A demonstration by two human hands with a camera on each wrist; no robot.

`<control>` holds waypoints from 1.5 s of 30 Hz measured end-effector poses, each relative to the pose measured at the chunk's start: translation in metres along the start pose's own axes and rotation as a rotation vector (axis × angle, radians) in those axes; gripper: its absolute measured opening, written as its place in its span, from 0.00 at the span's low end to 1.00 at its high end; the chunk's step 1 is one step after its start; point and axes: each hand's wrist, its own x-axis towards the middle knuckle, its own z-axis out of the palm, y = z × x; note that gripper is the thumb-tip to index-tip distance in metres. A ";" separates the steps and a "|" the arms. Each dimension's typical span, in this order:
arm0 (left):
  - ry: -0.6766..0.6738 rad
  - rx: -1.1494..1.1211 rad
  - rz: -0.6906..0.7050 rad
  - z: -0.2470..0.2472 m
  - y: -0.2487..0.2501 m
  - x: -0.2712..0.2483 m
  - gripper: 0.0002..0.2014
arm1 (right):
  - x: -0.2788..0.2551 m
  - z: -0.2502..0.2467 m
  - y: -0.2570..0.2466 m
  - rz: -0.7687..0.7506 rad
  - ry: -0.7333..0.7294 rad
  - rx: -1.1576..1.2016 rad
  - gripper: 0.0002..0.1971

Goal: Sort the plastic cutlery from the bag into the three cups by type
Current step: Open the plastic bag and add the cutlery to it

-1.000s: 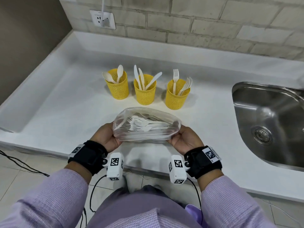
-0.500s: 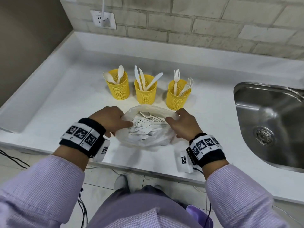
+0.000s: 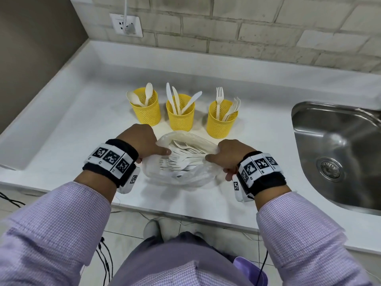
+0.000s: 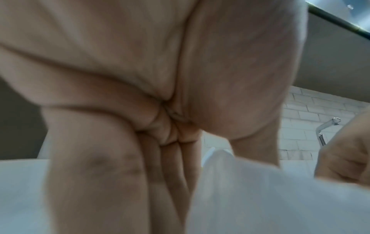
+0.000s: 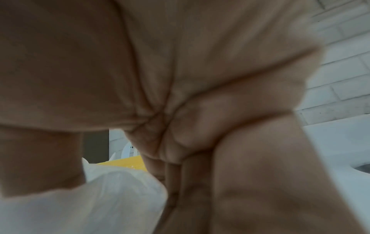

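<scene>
A clear plastic bag with several white plastic forks and other cutlery lies on the white counter near its front edge. My left hand pinches the bag's left rim and my right hand grips its right rim, holding the mouth wide. Behind the bag stand three yellow mesh cups: the left cup holds spoons, the middle cup knives, the right cup forks. Both wrist views are blurred, filled by palm, with white bag film below.
A steel sink is sunk into the counter at the right, with its tap seen in the left wrist view. A brick wall with a socket runs behind. The counter's front edge lies just under my wrists.
The bag went from being held up closed in both hands to lying on the counter. Both hands turned palm-down onto its rim and pulled the mouth open.
</scene>
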 end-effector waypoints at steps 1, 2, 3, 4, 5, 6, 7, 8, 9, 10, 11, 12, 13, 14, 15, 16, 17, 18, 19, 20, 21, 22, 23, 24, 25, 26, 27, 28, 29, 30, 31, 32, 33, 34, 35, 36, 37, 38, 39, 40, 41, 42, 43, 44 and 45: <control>0.065 -0.027 0.028 0.001 -0.001 0.003 0.24 | 0.001 0.000 0.000 -0.008 0.020 0.010 0.17; 0.144 -0.055 0.058 0.002 -0.001 0.004 0.20 | 0.003 0.001 0.000 -0.025 0.050 0.025 0.17; 0.220 -0.088 0.078 0.003 -0.002 0.006 0.15 | 0.006 0.001 0.001 -0.050 0.091 0.048 0.16; 0.281 -0.126 0.097 0.003 -0.002 0.007 0.12 | 0.010 0.001 0.003 -0.081 0.140 0.080 0.15; 0.313 -0.151 0.107 0.005 -0.004 0.009 0.14 | 0.012 0.000 0.004 -0.112 0.182 0.116 0.14; 0.325 -0.172 0.120 0.006 -0.005 0.010 0.18 | 0.015 0.000 0.006 -0.137 0.207 0.167 0.14; 0.323 -0.206 0.118 0.007 -0.007 0.012 0.19 | 0.018 0.000 0.007 -0.156 0.215 0.248 0.13; 0.312 -0.256 0.120 0.008 -0.009 0.013 0.19 | 0.021 0.002 0.008 -0.167 0.212 0.355 0.12; 0.277 -0.330 0.104 0.010 -0.011 0.014 0.19 | 0.023 0.004 0.009 -0.161 0.198 0.476 0.12; 0.241 -0.439 0.081 0.012 -0.013 0.014 0.20 | 0.027 0.006 0.010 -0.140 0.175 0.615 0.13; 0.190 -0.586 0.032 0.015 -0.015 0.016 0.20 | 0.029 0.009 0.012 -0.113 0.143 0.761 0.13; 0.145 -0.775 -0.024 0.019 -0.017 0.016 0.19 | 0.033 0.011 0.014 -0.092 0.109 0.889 0.13; 0.094 -0.981 -0.097 0.023 -0.020 0.017 0.17 | 0.036 0.013 0.016 -0.080 0.073 1.001 0.13; 0.045 -1.177 -0.163 0.027 -0.022 0.017 0.14 | 0.038 0.015 0.017 -0.070 0.036 1.111 0.14; 0.001 -1.339 -0.209 0.032 -0.026 0.019 0.12 | 0.039 0.017 0.017 -0.056 0.005 1.219 0.15; -0.028 -1.438 -0.234 0.035 -0.028 0.019 0.11 | 0.040 0.019 0.018 -0.043 -0.011 1.319 0.16; -0.037 -1.464 -0.242 0.037 -0.030 0.018 0.12 | 0.039 0.020 0.017 -0.033 -0.016 1.400 0.17; -0.036 -1.442 -0.240 0.039 -0.031 0.017 0.14 | 0.037 0.022 0.017 -0.030 -0.016 1.461 0.16; -0.020 -1.395 -0.229 0.039 -0.031 0.016 0.18 | 0.035 0.022 0.016 -0.027 -0.012 1.483 0.15; -0.006 -1.323 -0.211 0.037 -0.028 0.013 0.20 | 0.035 0.023 0.016 -0.018 0.011 1.452 0.13; 0.007 -1.220 -0.198 0.036 -0.028 0.010 0.21 | 0.033 0.022 0.016 -0.004 0.058 1.343 0.09; 0.018 -1.088 -0.193 0.033 -0.028 0.007 0.22 | 0.032 0.020 0.018 0.011 0.109 1.171 0.08; 0.025 -0.937 -0.191 0.032 -0.030 0.004 0.23 | 0.030 0.018 0.020 0.023 0.145 0.966 0.12; 0.031 -0.812 -0.187 0.031 -0.033 0.002 0.23 | 0.028 0.017 0.023 0.026 0.169 0.768 0.16; 0.041 -0.739 -0.179 0.031 -0.036 0.000 0.22 | 0.025 0.016 0.025 0.020 0.176 0.619 0.19; 0.054 -0.732 -0.166 0.031 -0.039 -0.001 0.20 | 0.022 0.016 0.027 0.008 0.162 0.551 0.19; 0.074 -0.777 -0.154 0.033 -0.042 -0.002 0.18 | 0.019 0.017 0.028 -0.007 0.132 0.560 0.17; 0.100 -0.852 -0.139 0.034 -0.043 -0.004 0.16 | 0.018 0.019 0.030 -0.021 0.094 0.643 0.13; 0.120 -0.933 -0.130 0.036 -0.043 -0.006 0.13 | 0.015 0.021 0.030 -0.036 0.054 0.772 0.08; 0.127 -1.017 -0.127 0.036 -0.042 -0.009 0.10 | 0.013 0.023 0.030 -0.056 0.015 0.915 0.04; 0.117 -1.104 -0.134 0.038 -0.041 -0.010 0.07 | 0.012 0.024 0.031 -0.073 -0.017 1.046 0.03; 0.082 -1.199 -0.144 0.039 -0.040 -0.011 0.05 | 0.013 0.026 0.032 -0.079 -0.047 1.166 0.06; 0.031 -1.293 -0.161 0.041 -0.040 -0.011 0.04 | 0.013 0.027 0.032 -0.075 -0.078 1.274 0.08; -0.023 -1.397 -0.181 0.044 -0.041 -0.011 0.08 | 0.015 0.030 0.033 -0.056 -0.097 1.371 0.11; -0.081 -1.505 -0.205 0.047 -0.043 -0.009 0.13 | 0.016 0.033 0.033 -0.027 -0.109 1.462 0.15; -0.120 -1.606 -0.232 0.051 -0.045 -0.007 0.18 | 0.019 0.036 0.034 0.007 -0.119 1.559 0.17; -0.142 -1.690 -0.270 0.054 -0.047 -0.006 0.23 | 0.021 0.040 0.035 0.044 -0.134 1.657 0.20; -0.160 -1.762 -0.299 0.057 -0.048 -0.005 0.26 | 0.023 0.044 0.035 0.071 -0.143 1.737 0.22; -0.171 -1.809 -0.322 0.060 -0.049 -0.006 0.28 | 0.024 0.047 0.035 0.080 -0.146 1.777 0.23; -0.173 -1.833 -0.327 0.063 -0.049 -0.005 0.28 | 0.025 0.050 0.035 0.068 -0.147 1.786 0.23; -0.165 -1.824 -0.319 0.065 -0.048 -0.005 0.27 | 0.024 0.052 0.035 0.052 -0.127 1.751 0.25; -0.143 -1.777 -0.298 0.065 -0.046 -0.006 0.25 | 0.023 0.051 0.035 0.034 -0.089 1.690 0.25; -0.097 -1.685 -0.289 0.064 -0.043 -0.006 0.21 | 0.021 0.049 0.034 0.003 -0.048 1.606 0.21; -0.034 -1.563 -0.286 0.063 -0.039 -0.005 0.17 | 0.018 0.045 0.031 -0.024 -0.008 1.512 0.14; 0.038 -1.415 -0.276 0.061 -0.036 -0.004 0.13 | 0.015 0.040 0.027 -0.043 0.018 1.423 0.07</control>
